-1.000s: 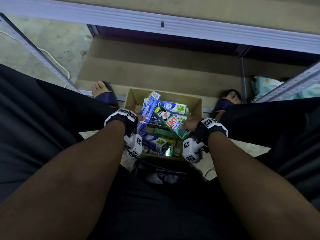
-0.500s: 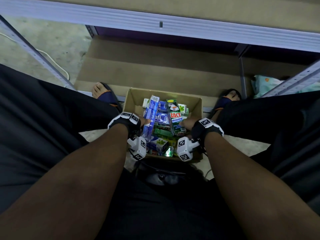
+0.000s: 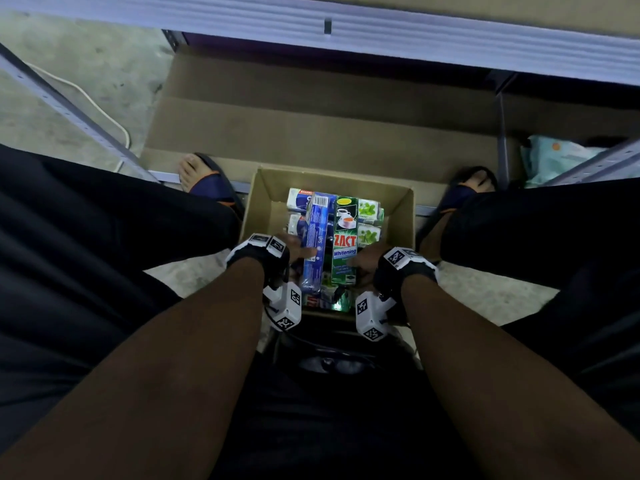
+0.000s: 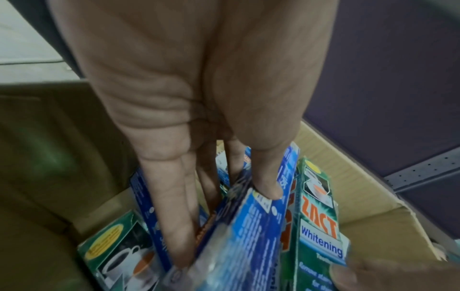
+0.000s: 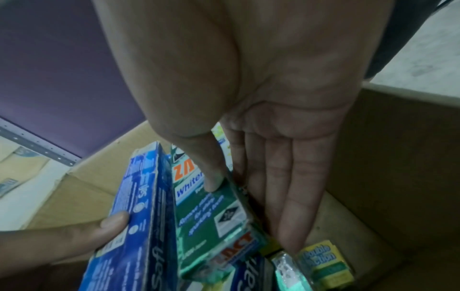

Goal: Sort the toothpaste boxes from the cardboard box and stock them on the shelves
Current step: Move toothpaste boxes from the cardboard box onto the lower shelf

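Holding one box each, both hands reach down into the cardboard box (image 3: 403,216) on the floor between the person's feet. The left hand (image 3: 294,249) has its grip clamped on a blue toothpaste box (image 3: 316,237), thumb on top and fingers (image 4: 171,206) underneath. The right hand (image 3: 363,263) has its grip clamped on a green ZACT Whitening toothpaste box (image 3: 344,239), thumb on the front and fingers (image 5: 288,196) down the far side. The two boxes are lifted side by side, just touching, above the others. More toothpaste boxes (image 3: 370,211) lie packed below them in the cardboard box, and a yellow Double Action box (image 5: 323,259) sits near the right fingertips. A grey metal shelf rail (image 3: 381,39) runs across above, with a brown shelf board (image 3: 311,133) lower down behind the cardboard box.
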